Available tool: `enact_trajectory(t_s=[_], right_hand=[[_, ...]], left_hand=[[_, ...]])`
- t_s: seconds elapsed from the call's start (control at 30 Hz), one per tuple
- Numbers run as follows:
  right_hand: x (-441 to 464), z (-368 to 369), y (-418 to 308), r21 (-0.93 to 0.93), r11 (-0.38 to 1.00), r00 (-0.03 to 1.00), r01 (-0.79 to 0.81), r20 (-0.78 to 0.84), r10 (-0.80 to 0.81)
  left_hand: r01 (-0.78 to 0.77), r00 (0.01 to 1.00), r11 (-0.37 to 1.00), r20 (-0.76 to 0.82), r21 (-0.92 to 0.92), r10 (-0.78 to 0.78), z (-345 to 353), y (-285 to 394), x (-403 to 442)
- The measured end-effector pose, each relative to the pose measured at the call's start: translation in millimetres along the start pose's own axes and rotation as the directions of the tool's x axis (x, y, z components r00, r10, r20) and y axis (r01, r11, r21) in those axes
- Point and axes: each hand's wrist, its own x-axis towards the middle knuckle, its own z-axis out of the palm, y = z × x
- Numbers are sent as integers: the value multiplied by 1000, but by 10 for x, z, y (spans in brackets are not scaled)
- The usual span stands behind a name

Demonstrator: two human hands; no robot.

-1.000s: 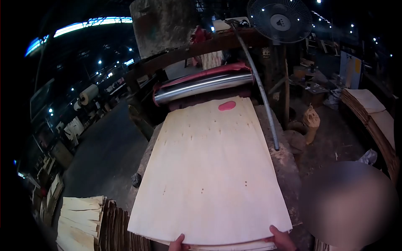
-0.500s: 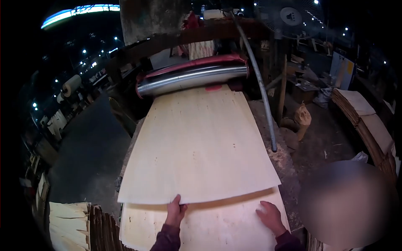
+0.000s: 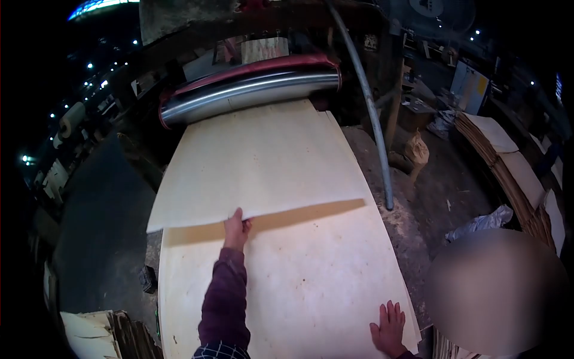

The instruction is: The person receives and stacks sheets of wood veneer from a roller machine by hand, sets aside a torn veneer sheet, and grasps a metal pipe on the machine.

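A pale wood veneer sheet (image 3: pixel 251 161) slopes up toward a shiny metal roller (image 3: pixel 251 90), its far end at the roller. My left hand (image 3: pixel 237 230) pinches the sheet's near edge between thumb and fingers, holding it slightly raised so that a shadow falls below. Under it lies a second pale veneer sheet (image 3: pixel 299 269), the top of a stack. My right hand (image 3: pixel 390 330) rests flat with fingers spread on this lower sheet, close to its right edge.
A grey metal pole (image 3: pixel 372 119) leans along the right side. Stacked veneer (image 3: pixel 508 161) stands farther right, with a tied sack (image 3: pixel 417 149) before it. More veneer (image 3: pixel 89 335) sits at lower left. A blurred round patch covers the lower right.
The upper sheet has moved forward toward the roller, with my left hand following on its edge. More of the lower sheet shows. My right hand has come down nearer me, and the view has shifted.
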Motion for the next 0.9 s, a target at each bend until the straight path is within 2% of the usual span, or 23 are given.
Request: enact_trajectory(t_s=[0.03, 0.13, 0.3, 0.33, 0.37, 0.4, 0.43, 0.47, 0.53, 0.6, 0.67, 0.73, 0.77, 0.87, 0.9], right_hand=[[8, 24, -5, -12, 1000, 1000, -5, 3, 5], [46, -25, -36, -190, 981, 986, -36, 152, 65], [82, 77, -28, -126, 991, 989, -45, 136, 62], [92, 82, -14, -127, 990, 986, -53, 149, 72], [122, 65, -1, -151, 988, 989, -46, 133, 66], [140, 38, -12, -168, 985, 990, -36, 126, 57], [118, 32, -44, -180, 983, 991, -25, 123, 48], [97, 42, -54, -130, 991, 994, -21, 102, 35], [112, 58, -15, -35, 999, 999, -3, 41, 5], [97, 48, -10, -53, 998, 999, -16, 32, 17], [64, 44, -38, -27, 1000, 999, 8, 37, -7], [58, 0, 3, 25, 999, 1000, 22, 8, -23], [46, -52, 25, -12, 997, 995, 78, -57, -78], [-248, -76, 285, -27, 1000, 998, 5, -67, -7], [-398, -103, 364, -61, 998, 990, 21, -135, -29]], left_hand=[[-12, 1000, 1000, -11, 20, 12, 57, 94, 148], [-36, 999, 999, -35, 41, 37, 338, 378, 585], [-67, 997, 994, -37, 89, 70, 518, 540, 1379], [-262, 964, 858, 86, 443, 250, 462, 290, 1751], [-317, 946, 773, 119, 550, 303, 486, 130, 1791], [-384, 906, 671, 119, 634, 406, 585, -104, 1647], [-503, 812, 509, 181, 698, 555, 658, -401, 1391], [-591, 718, 335, 288, 734, 634, 716, -659, 1075], [-686, 519, -90, 572, 722, 635, 810, -989, 476], [-746, 577, 55, 601, 664, 553, 802, -992, 115], [-749, 539, -145, 723, 646, 432, 582, -1135, 36], [-721, 480, -212, 696, 659, 533, 474, -1172, -481], [-734, 528, -137, 686, 665, 500, 373, -1132, -799], [-759, 611, 39, 690, 650, 388, -4, -1024, -1818], [-733, 667, 129, 671, 668, 323, -156, -985, -2173]])
